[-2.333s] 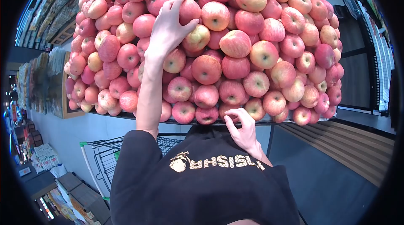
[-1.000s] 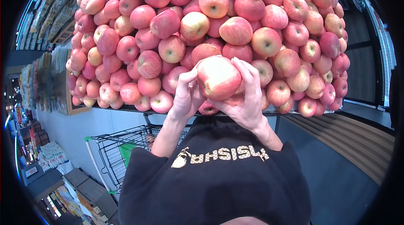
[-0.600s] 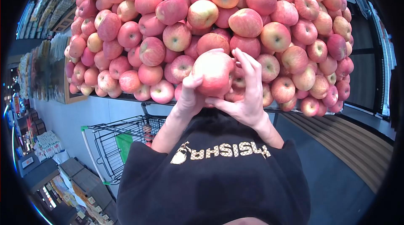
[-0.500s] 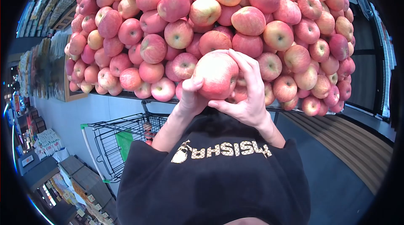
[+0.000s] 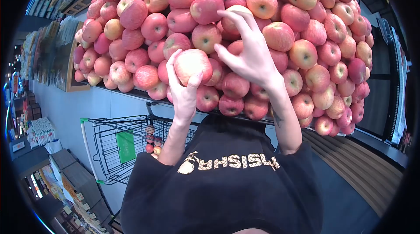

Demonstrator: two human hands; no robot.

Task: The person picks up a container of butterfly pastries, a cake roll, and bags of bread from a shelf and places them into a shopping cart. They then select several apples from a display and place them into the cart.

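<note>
A large pink apple rests in my left hand, whose thumb and fingers curve around it in front of the heap. My right hand is open over the piled apples, thumb and fingers spread. Its fingertips are beside a pale yellow-red apple, partly hidden behind them. Nothing shows in its grasp. Red and yellow apples lie around both hands.
Below left of the heap stands a wire shopping cart with a green panel and some apples inside. Slatted boards run at the lower right. Packaged goods line the far left.
My right hand has let go of the large apple and moved up over the heap, opening. My left hand has shifted left with the apple. The view has turned slightly.
</note>
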